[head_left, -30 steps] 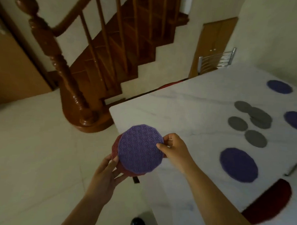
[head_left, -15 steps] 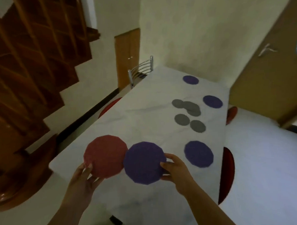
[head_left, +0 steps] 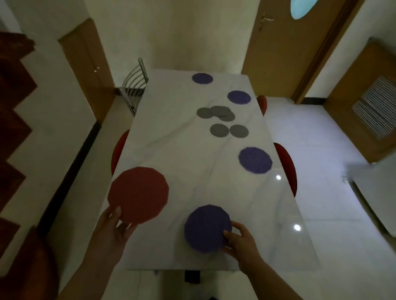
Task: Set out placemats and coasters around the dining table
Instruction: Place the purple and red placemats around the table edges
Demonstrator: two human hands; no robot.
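Placemats [head_left: 207, 228] in both hands [head_left: 241, 243] bear no writing

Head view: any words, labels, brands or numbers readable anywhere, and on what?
None: no readable text anywhere.
The red placemat in the left hand, the purple placemat under the right hand, the grey coasters and the marble table carry no print.

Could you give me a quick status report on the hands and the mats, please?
Left hand holds red mat at table's left edge. Right hand grips purple mat near the front end. Nothing in the way.
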